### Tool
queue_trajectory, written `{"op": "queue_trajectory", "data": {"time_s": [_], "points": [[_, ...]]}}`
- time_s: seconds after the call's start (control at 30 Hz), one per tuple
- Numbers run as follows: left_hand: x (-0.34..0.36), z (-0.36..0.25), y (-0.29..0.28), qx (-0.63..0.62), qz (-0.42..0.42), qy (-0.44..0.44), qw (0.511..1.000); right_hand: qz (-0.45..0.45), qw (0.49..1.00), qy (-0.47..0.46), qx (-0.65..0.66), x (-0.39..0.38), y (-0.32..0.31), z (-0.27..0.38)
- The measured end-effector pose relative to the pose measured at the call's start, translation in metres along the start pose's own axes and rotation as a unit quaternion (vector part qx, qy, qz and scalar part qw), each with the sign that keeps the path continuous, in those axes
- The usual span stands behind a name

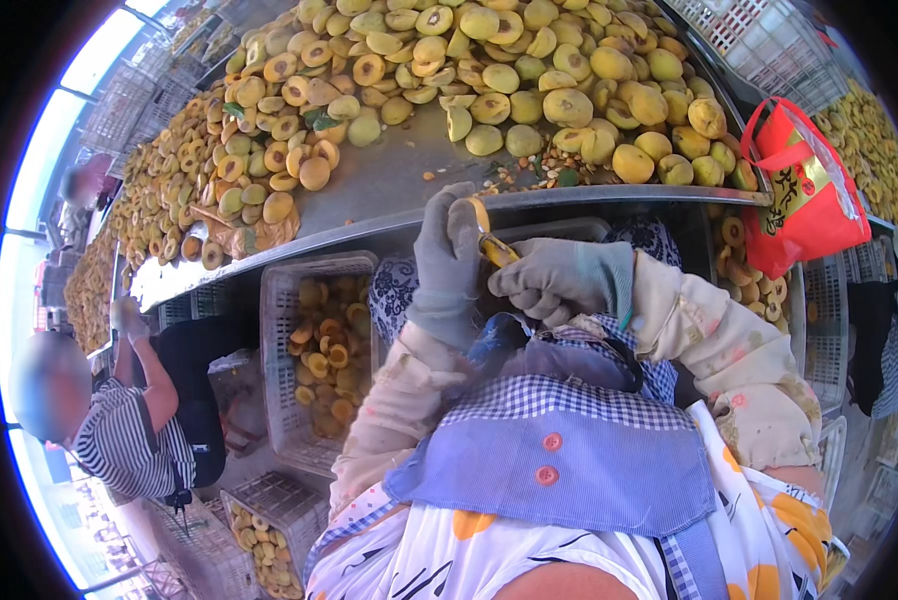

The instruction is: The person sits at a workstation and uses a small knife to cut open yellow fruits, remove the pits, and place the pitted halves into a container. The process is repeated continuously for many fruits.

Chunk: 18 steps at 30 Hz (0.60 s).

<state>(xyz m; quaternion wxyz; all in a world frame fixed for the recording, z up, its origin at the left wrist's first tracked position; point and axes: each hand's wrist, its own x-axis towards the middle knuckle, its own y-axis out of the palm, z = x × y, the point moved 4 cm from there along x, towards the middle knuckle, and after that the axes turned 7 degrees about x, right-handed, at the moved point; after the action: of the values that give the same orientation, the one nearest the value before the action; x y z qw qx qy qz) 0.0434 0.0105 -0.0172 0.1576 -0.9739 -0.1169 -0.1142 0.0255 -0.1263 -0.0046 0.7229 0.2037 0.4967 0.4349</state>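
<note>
My left hand (443, 262), in a grey glove, is raised upright just below the metal table's edge (609, 196), with its thumb and fingers closed on the top of a thin yellow tool (491, 240). My right hand (557, 280), also in a grey glove, is curled into a fist at the tool's lower end, touching the left hand. What lies between the palms is hidden. Both hands sit over my checked blue apron (559, 440). Heaps of halved yellow peaches (529, 70) lie on the table right above them.
A white plastic crate (281, 400) of peach halves stands under the table on my left, and another crate (259, 545) lower down. A red bag (809, 190) hangs at the table's right end. A person in a striped shirt (129, 440) works at far left, with a gloved hand (126, 318) raised.
</note>
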Motion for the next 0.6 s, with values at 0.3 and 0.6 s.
{"op": "queue_trajectory", "data": {"time_s": [0.3,0.6], "points": [[0.014,0.01,0.001,-0.045,0.159,0.025,0.986,0.163,0.949,0.063,0.262,0.007,0.0,-0.004],[0.011,0.026,0.013,-0.016,0.071,-0.042,0.996,-0.003,0.996,0.058,0.073,0.012,-0.014,0.004]]}}
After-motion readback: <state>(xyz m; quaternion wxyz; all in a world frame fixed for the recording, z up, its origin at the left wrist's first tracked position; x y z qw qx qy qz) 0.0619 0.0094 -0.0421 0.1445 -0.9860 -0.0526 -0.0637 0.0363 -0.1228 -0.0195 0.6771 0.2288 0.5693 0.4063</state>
